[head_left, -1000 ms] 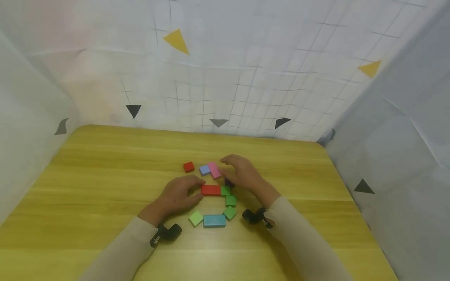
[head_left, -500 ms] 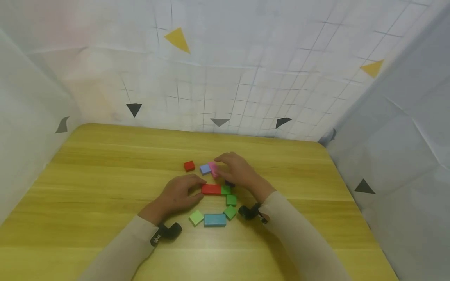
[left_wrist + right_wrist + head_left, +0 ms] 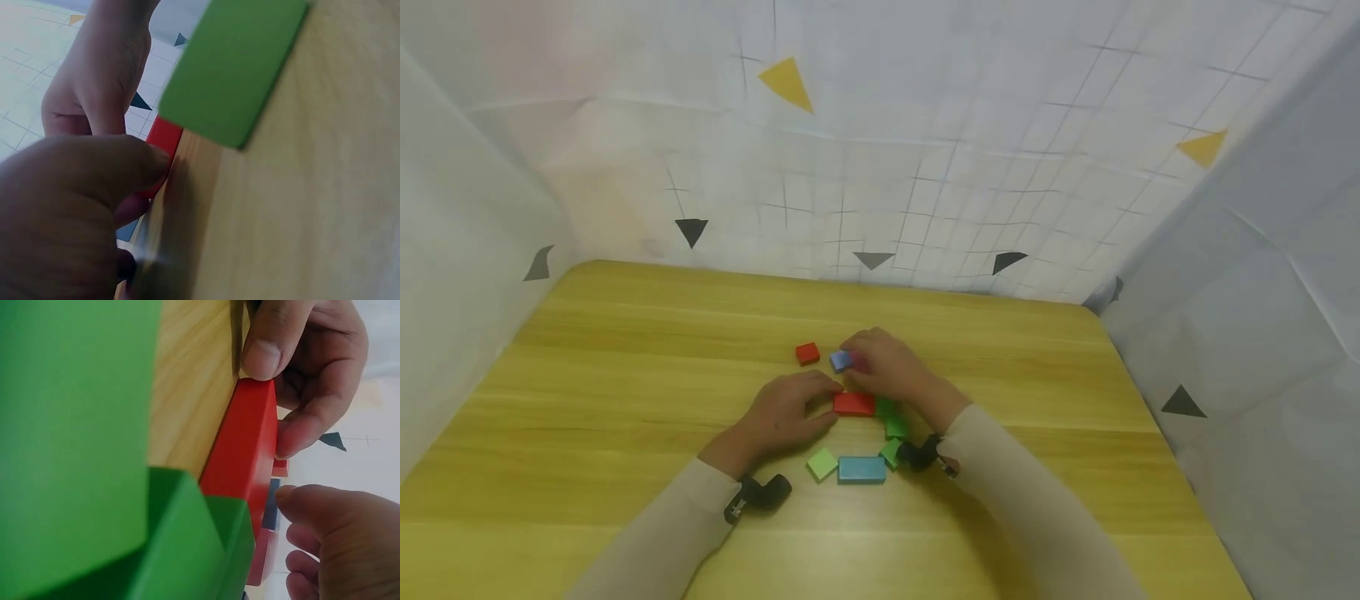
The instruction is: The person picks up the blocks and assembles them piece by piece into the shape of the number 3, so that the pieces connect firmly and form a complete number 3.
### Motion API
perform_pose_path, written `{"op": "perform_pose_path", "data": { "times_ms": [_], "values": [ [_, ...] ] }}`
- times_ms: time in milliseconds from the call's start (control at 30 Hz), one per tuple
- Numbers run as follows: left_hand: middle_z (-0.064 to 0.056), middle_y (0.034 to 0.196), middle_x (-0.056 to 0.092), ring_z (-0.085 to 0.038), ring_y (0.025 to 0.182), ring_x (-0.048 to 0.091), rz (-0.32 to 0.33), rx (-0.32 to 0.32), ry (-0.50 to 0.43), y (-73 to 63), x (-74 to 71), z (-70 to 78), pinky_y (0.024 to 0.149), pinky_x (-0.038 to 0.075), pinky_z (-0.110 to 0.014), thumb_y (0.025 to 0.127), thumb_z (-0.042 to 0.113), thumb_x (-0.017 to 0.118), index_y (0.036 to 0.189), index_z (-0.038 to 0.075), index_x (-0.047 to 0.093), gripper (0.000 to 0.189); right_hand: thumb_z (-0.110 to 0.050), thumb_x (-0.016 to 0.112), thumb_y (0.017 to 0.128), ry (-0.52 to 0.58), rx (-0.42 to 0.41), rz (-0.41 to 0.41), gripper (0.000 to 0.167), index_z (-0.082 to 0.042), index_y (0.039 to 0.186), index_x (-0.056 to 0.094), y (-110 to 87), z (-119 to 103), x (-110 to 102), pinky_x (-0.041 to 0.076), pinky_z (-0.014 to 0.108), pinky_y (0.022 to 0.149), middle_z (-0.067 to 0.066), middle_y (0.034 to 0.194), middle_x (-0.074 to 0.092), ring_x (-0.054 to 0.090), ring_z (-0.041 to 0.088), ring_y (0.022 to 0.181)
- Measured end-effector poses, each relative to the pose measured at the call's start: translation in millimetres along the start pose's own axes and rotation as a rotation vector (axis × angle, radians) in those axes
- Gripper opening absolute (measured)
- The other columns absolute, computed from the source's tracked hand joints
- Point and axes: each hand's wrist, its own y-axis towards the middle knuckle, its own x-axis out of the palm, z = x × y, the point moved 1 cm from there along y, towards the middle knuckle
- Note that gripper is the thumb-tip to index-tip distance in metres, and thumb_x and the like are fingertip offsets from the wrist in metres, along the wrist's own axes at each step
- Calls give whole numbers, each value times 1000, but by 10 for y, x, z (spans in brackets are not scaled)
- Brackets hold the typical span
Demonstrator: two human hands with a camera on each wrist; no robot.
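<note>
My left hand (image 3: 784, 410) pinches the left end of a long red block (image 3: 854, 405), thumb on the near side and fingers on the far side. In the right wrist view its thumb lies right at the end of this red block (image 3: 240, 450). My right hand (image 3: 891, 367) reaches over a pink block (image 3: 861, 364), fingers and thumb spread to either side of it. Beside the pink one, a small light-blue block (image 3: 839, 361) pokes out to the left. Seen from the right wrist, the thumb tip overlaps the blue block (image 3: 271, 505).
A small red block (image 3: 807, 353) sits alone at the upper left. Green blocks (image 3: 895, 428) curve down from the long red block to a teal block (image 3: 861, 470) and a light-green block (image 3: 822, 464). White sheeting (image 3: 865, 192) stands behind the wooden table (image 3: 625, 400).
My right hand has moved left over the pink block towards the light-blue one, now covering a dark block that showed earlier. The left hand has stayed at the long red block.
</note>
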Motion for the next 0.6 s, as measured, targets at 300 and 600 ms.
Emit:
{"op": "perform_pose_path", "data": {
  "times_ms": [300, 600],
  "values": [
    [13, 116, 68, -9, 108, 63, 0, -5, 11, 8, 4, 6, 93, 51, -34, 89, 33, 70, 121, 23, 68, 33, -23, 74, 88, -46, -6, -32, 40, -6, 124, 66, 77, 21, 39, 48, 38, 99, 8, 123, 67, 59, 25, 111],
    [13, 115, 68, -8, 108, 63, -3, 4, 5, 8, -14, 23, 92, 51, -35, 89, 32, 70, 119, 24, 69, 31, -19, 72, 89, -59, -46, -37, 25, -10, 112, 71, 120, 4, 45, 49, 35, 96, 2, 110, 71, 61, 22, 105]
  ]
}}
